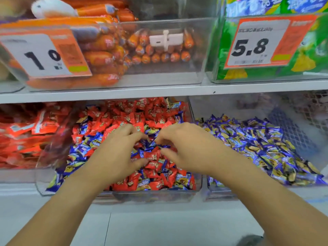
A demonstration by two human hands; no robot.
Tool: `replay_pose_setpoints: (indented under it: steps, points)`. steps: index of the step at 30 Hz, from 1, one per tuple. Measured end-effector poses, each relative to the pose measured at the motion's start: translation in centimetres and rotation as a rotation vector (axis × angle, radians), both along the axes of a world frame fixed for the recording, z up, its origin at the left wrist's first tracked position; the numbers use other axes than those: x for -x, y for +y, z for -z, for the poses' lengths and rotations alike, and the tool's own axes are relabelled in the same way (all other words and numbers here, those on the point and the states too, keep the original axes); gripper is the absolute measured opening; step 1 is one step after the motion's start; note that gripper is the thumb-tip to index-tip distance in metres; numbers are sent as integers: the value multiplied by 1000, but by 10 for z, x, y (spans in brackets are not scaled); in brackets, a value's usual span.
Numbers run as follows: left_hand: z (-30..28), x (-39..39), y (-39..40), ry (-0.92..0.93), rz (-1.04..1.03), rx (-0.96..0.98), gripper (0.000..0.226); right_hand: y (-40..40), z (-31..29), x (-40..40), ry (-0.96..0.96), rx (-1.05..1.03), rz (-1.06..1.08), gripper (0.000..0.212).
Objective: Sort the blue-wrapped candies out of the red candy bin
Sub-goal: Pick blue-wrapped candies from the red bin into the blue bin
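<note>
1. Nearest the camera: two bare forearms reaching up and forward over the pale floor (159,228), meeting over the middle clear bin (156,194) on the lower shelf.
2. Left hand (117,155) spread low over the bin's centre, fingers curled down into the pile; cannot tell whether anything is gripped. Probably raking red wrappers aside to expose blue ones.
3. Right hand (184,148) just beside it, fingertips drawn together, apparently pinching a blue-wrapped candy (154,144) at the pile's surface; slight blur, so not certain.
4. Red candies (142,112) thick toward the bin's back wall; blue-wrapped candies (79,150) mixed in mostly along the left side and front edge. Much sorting left, by the look of it.
5. Neighbouring bin of blue candies (257,139) touching the right wall of the middle bin: likely destination, hence a short carry for the right hand.
6. Left of the middle bin, orange-red packets (26,132); upper shelf carrying sausages (99,55) and price tags (255,41).
</note>
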State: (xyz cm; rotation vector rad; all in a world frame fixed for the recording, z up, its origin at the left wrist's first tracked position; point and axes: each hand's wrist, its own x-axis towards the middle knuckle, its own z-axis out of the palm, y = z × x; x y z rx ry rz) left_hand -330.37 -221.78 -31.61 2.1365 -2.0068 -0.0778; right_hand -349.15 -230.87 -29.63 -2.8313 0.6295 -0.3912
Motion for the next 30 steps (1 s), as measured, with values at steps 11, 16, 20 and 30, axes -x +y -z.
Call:
replay_pose_setpoints:
  steps: [11,16,20,30]
  points:
    - [-6,-12,-2,-1,28,-121,63,-20,7,-31,414,107,135,78]
    - [-11,-21,-4,112,44,-132,34,-21,11,-39,381,108,136,59]
    - [-11,-22,3,227,-43,-33,19,-24,16,-36,294,68,114,34]
    - [-7,9,4,432,-13,152,17,-32,5,-15,-108,-157,211,16]
